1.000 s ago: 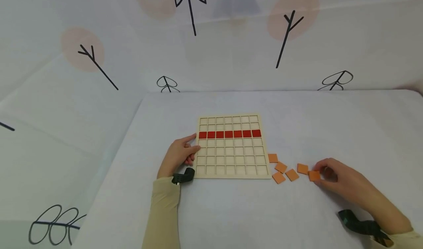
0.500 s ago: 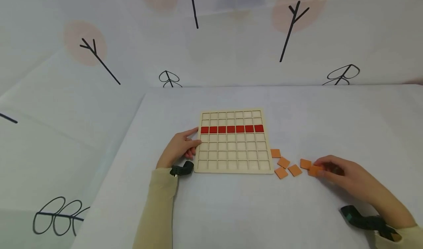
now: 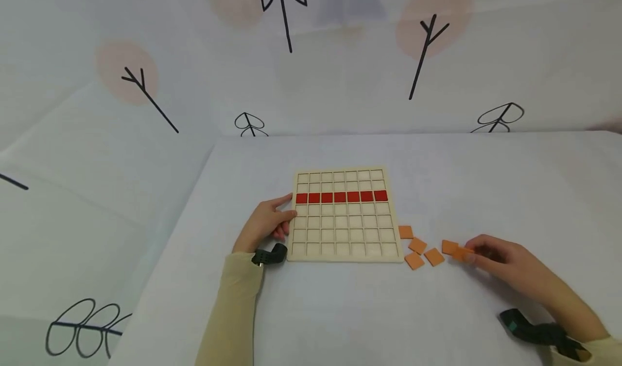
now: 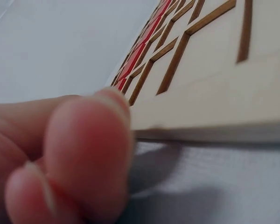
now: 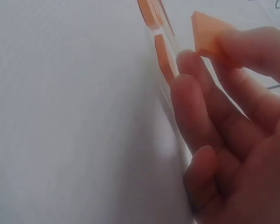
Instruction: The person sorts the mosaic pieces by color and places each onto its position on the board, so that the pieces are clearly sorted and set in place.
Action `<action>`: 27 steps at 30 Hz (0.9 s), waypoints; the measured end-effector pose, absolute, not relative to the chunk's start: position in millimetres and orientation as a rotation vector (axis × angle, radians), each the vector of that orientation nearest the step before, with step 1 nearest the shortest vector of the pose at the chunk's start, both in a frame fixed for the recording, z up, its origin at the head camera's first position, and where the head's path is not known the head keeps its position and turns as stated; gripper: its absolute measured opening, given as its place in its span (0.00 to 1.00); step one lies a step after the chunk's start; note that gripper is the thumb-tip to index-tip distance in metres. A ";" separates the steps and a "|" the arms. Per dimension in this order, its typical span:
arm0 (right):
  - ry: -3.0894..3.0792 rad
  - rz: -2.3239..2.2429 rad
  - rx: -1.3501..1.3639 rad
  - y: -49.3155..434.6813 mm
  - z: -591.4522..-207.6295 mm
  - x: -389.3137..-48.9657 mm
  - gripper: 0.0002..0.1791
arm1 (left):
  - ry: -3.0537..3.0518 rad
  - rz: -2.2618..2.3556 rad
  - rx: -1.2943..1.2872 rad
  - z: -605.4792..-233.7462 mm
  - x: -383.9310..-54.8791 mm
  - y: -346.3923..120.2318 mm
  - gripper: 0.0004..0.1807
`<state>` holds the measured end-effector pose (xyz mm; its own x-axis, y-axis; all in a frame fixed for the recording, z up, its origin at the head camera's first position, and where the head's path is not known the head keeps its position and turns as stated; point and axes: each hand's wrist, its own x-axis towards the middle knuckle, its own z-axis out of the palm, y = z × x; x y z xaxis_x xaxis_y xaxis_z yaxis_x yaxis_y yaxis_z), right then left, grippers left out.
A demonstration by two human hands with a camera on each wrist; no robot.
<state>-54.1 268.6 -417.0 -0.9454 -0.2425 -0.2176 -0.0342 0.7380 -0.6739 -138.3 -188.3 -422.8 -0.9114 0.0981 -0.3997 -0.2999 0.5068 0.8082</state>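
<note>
A pale wooden grid board [image 3: 347, 251] lies on the table, one row of its cells filled with red square tiles [image 3: 340, 197]. At the board's left edge my left hand [image 3: 262, 223] has its index finger and thumb extended onto the rim, the other fingers curled beside it. In the left wrist view, curled fingertips [image 4: 88, 149] sit close to the board's side. My right hand [image 3: 507, 261], to the right of the board, pinches an orange square tile [image 5: 207, 35] between thumb and fingers. Another orange tile [image 3: 449, 246] is just left of the held one.
Several loose orange tiles [image 3: 434, 257] lie scattered between the board and the right hand. One orange tile [image 3: 405, 232] is right against the board's right edge. Beneath is a white cloth-covered table [image 3: 369, 312], with a patterned cloth wall [image 3: 340, 85] behind it.
My right hand has shifted its hold on the orange tile and tilted it, close to the neighbouring tile. The left hand stays at the board's edge; the head view has moved slightly.
</note>
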 end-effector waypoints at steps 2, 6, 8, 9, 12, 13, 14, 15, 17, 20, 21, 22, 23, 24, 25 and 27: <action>2.640 -1.061 -0.219 268.1 -418.1 -52.3 0.16 | 2.346 1.386 -0.183 -422.9 -135.1 -189.0 0.31; 2.619 -1.130 -0.201 265.7 -420.1 -50.8 0.16 | 2.340 1.395 -0.197 -422.3 -131.7 -189.4 0.31; 2.621 -1.141 -0.197 264.4 -420.6 -50.9 0.17 | 2.339 1.397 -0.192 -421.0 -131.9 -188.7 0.31; 2.631 -1.143 -0.193 264.0 -420.3 -51.0 0.17 | 2.338 1.396 -0.186 -420.5 -132.3 -188.2 0.31; 2.672 -1.135 -0.193 263.2 -417.3 -52.0 0.18 | 2.338 1.401 -0.162 -419.2 -134.2 -186.2 0.31; 2.691 -1.135 -0.189 263.0 -415.8 -52.6 0.19 | 2.340 1.406 -0.146 -418.1 -136.6 -185.0 0.31; 2.707 -1.128 -0.182 262.1 -414.3 -53.3 0.20 | 2.344 1.407 -0.133 -417.1 -138.4 -183.9 0.31; 2.719 -1.122 -0.176 260.5 -413.0 -53.7 0.20 | 2.344 1.408 -0.125 -416.3 -139.6 -183.0 0.31; 2.729 -1.119 -0.195 254.9 -411.9 -54.9 0.21 | 2.340 1.409 -0.128 -415.6 -140.3 -182.4 0.31; 2.758 -1.130 -0.266 242.6 -413.4 -56.2 0.19 | 2.334 1.400 -0.159 -415.9 -137.8 -183.3 0.31; 2.764 -1.142 -0.295 238.2 -414.2 -56.5 0.18 | 2.333 1.401 -0.168 -416.5 -136.8 -184.0 0.31; 2.765 -1.162 -0.321 234.1 -415.1 -56.7 0.17 | 2.333 1.397 -0.175 -417.2 -135.9 -184.6 0.31; 2.759 -1.183 -0.340 230.2 -415.8 -56.8 0.17 | 2.332 1.392 -0.179 -418.0 -135.1 -185.1 0.31; 2.752 -1.209 -0.359 226.4 -416.7 -57.0 0.16 | 2.339 1.388 -0.177 -418.2 -134.2 -185.1 0.31; 2.733 -1.243 -0.367 222.4 -417.5 -57.3 0.16 | 2.341 1.386 -0.180 -418.7 -133.7 -185.3 0.31; 2.688 -1.312 -0.366 214.4 -418.7 -58.3 0.15 | 2.348 1.388 -0.174 -419.0 -133.4 -184.9 0.31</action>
